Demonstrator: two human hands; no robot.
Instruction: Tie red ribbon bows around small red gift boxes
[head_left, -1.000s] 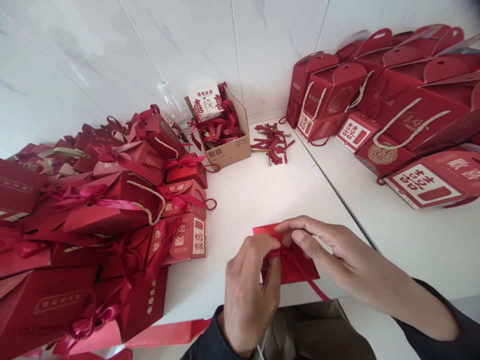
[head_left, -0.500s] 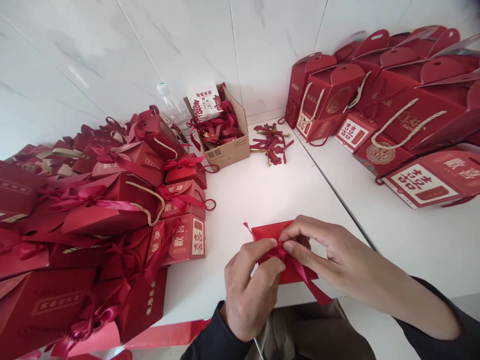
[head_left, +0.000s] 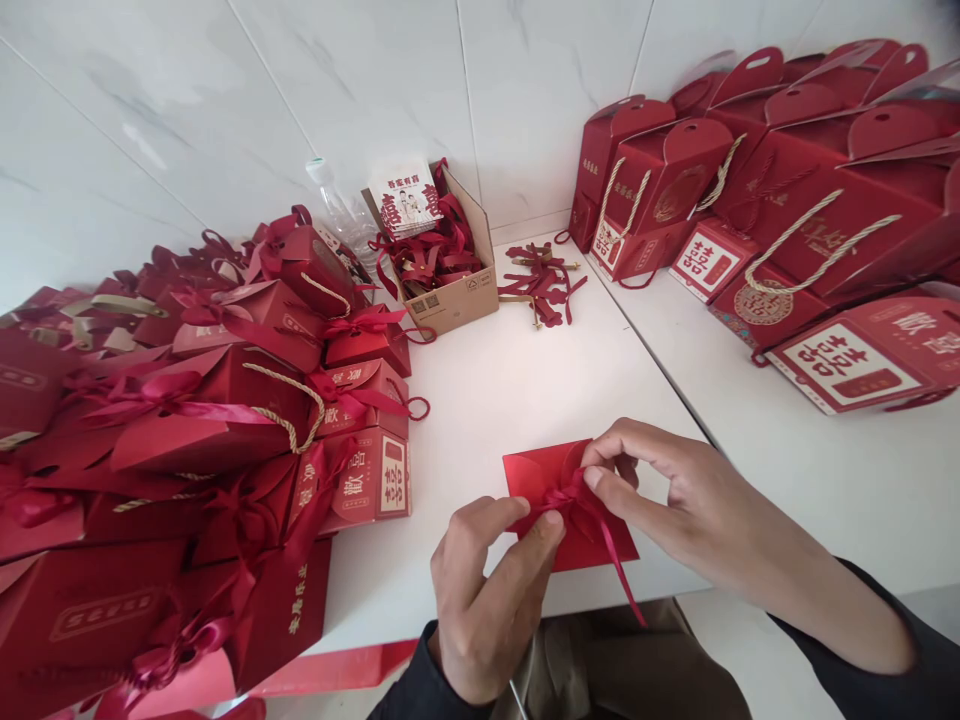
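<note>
A small red gift box (head_left: pixel 611 545) stands on the white table in front of me, with a crimson ribbon (head_left: pixel 564 495) tied in a bow across its top. My right hand (head_left: pixel 637 480) pinches the bow's right side between thumb and index finger. On the other side, my left hand (head_left: pixel 491 575) has its thumb and index finger closing on the left part of the ribbon; the exact grip is partly hidden. One ribbon tail hangs over the box's near right edge.
Finished-looking red boxes with bows (head_left: pixel 360 400) crowd the left. A cardboard box (head_left: pixel 454 310) of ribbons and cards stands at the back, beside loose dark-red tags (head_left: pixel 544 285) and a clear bottle (head_left: pixel 337 205). Red boxes with rope handles (head_left: pixel 660 190) fill the right.
My hands have moved apart from the bow's knot, the left toward the left and the right slightly rightward. More of the bow shows, and the ribbon tail has shifted.
</note>
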